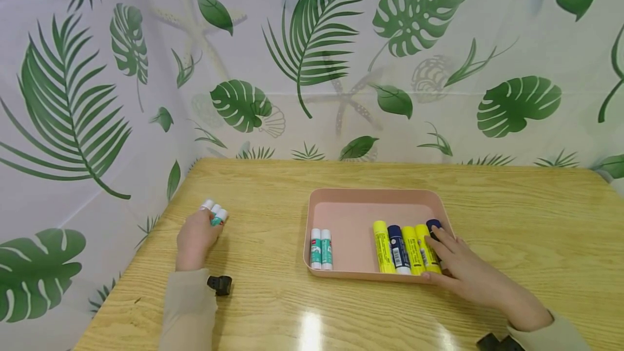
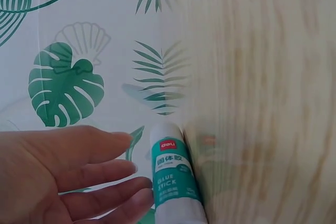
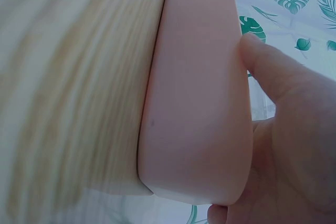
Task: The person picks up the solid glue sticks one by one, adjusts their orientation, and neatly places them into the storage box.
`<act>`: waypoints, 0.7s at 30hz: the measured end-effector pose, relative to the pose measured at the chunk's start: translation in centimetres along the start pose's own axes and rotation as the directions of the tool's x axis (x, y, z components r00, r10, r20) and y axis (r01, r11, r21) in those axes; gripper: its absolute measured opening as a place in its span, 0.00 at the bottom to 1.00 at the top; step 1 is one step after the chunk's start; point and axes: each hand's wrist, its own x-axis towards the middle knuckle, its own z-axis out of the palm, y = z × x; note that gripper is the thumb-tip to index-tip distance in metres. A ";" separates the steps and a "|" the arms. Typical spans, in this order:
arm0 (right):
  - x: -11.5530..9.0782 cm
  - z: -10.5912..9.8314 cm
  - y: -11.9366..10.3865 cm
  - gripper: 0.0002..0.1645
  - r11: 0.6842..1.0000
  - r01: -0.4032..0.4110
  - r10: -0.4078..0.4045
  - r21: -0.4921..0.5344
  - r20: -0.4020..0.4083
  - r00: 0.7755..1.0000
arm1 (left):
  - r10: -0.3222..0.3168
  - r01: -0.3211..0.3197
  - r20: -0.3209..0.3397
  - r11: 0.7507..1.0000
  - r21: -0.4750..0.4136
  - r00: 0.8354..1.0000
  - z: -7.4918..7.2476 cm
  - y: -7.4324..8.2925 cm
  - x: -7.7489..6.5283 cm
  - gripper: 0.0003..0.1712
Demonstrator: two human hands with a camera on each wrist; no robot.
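Observation:
At the left of the table my left hand (image 1: 197, 237) is beside several small white-capped green glue sticks (image 1: 218, 216). In the left wrist view its fingers are loosely extended, with fingertips right at the side of one glue stick (image 2: 176, 182). My right hand (image 1: 463, 267) lies over the right end of a pink tray (image 1: 351, 207). Its outstretched fingers rest on a dark blue glue stick (image 1: 433, 223), partly hidden beneath them. The right thumb (image 3: 262, 59) touches the tray's rim in the right wrist view.
Inside the tray, two small green glue sticks (image 1: 321, 251) lie at the left. Larger yellow glue sticks (image 1: 384, 248) and another dark blue one (image 1: 398, 248) line the right half. A leaf-patterned cloth (image 1: 312, 69) hangs behind and left of the wooden table (image 1: 263, 248).

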 end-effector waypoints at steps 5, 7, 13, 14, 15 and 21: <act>0.1 -0.1 -0.1 0.46 1.000 -0.008 0.008 0.006 0.006 1.000 | -0.006 0.006 0.018 1.000 0.009 1.000 0.1 0.0 0.0 0.12; 0.1 -0.2 0.0 0.47 1.000 -0.009 0.009 0.006 0.006 1.000 | -0.011 0.011 0.037 1.000 0.010 0.999 0.2 0.0 0.0 0.12; 0.1 -0.1 0.1 0.46 1.000 -0.009 0.009 0.001 0.007 1.000 | -0.015 0.014 0.061 1.000 0.018 0.998 0.7 0.1 0.3 0.09; 0.1 -0.1 0.1 0.46 1.000 -0.010 0.010 0.003 0.008 1.000 | -0.011 0.010 0.060 1.000 0.020 0.998 0.8 0.1 0.4 0.09; 0.1 -0.1 0.1 0.46 1.000 -0.010 0.010 0.004 0.009 1.000 | -0.007 0.006 0.060 1.000 0.022 0.998 0.9 0.1 0.4 0.09; 0.1 0.0 0.1 0.46 1.000 -0.005 0.005 0.002 0.002 1.000 | 0.012 -0.013 0.088 1.000 0.005 0.996 1.1 0.3 0.5 0.12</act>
